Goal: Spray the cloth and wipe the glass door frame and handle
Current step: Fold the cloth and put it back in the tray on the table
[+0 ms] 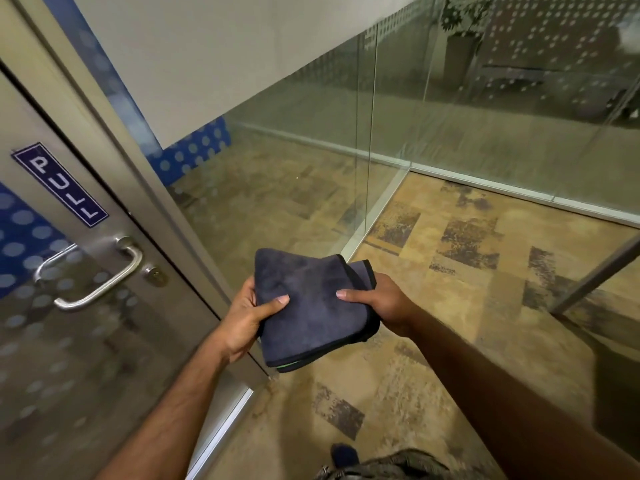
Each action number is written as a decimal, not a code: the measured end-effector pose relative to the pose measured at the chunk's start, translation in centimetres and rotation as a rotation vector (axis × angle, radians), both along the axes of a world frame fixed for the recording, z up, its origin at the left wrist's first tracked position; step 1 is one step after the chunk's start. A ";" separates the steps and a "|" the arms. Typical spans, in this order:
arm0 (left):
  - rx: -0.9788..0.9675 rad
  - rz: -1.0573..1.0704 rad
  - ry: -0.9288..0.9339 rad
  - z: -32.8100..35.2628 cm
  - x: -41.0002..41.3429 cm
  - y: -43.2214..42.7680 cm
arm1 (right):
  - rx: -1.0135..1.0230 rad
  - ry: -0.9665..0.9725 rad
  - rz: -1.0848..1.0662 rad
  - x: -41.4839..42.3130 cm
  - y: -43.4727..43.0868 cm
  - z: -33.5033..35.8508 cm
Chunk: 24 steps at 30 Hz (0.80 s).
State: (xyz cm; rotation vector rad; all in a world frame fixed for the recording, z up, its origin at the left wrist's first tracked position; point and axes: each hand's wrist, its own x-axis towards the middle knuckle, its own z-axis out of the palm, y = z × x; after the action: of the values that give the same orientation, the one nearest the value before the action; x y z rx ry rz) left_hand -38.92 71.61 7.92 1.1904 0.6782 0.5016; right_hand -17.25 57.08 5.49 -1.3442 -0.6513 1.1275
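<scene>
Dark blue-grey microfibre, folded into a soft square with black stitched edging, forms the cloth [311, 306], which is held above the mottled carpet [467, 306], right of the matt metal door frame [116, 220]. Its left edge is gripped by the left hand [247, 317] and its right edge by the right hand [381, 303], thumbs pressed on top, fingers curled beneath. A curved brushed-metal handle [100, 275] is fixed to the frame, well apart from the cloth.

We see a dark grey-blue cloth [311, 306] edged in black, a silver door handle [100, 275], a navy PULL sign [59, 184] lettered white, and tan carpet [450, 271] blotched with dark brown patches.
</scene>
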 end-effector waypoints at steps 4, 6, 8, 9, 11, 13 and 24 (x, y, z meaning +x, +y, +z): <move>0.227 0.196 0.159 -0.4 -0.3 -2.5 | 0.040 -0.035 -0.210 -0.6 -3.2 0.2; 0.327 0.247 0.151 -0.8 -0.5 -4.2 | 0.029 -0.037 -0.340 -1.5 -5.3 0.3; 0.348 0.216 0.077 -0.9 -0.6 -6.0 | 0.067 -0.058 -0.428 -2.4 -7.8 0.4; 0.356 0.183 0.047 -0.9 -0.6 -6.9 | 0.093 -0.101 -0.432 -2.6 -9.1 0.5; 0.409 0.125 0.046 -0.7 -0.7 -8.4 | 0.113 -0.204 -0.361 -2.7 -12.1 0.7; 0.430 0.042 0.056 -0.3 -1.0 -10.0 | 0.110 -0.277 -0.257 -2.3 -14.6 1.1; 1.056 -0.148 0.495 2.2 1.9 -17.3 | -0.001 -0.689 -0.130 0.7 -23.1 1.7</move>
State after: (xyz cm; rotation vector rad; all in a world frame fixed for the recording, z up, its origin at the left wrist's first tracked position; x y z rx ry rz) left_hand -37.00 54.30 10.08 2.3945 0.7454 0.4426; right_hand -16.55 33.97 7.16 -1.7585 -1.0335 0.5405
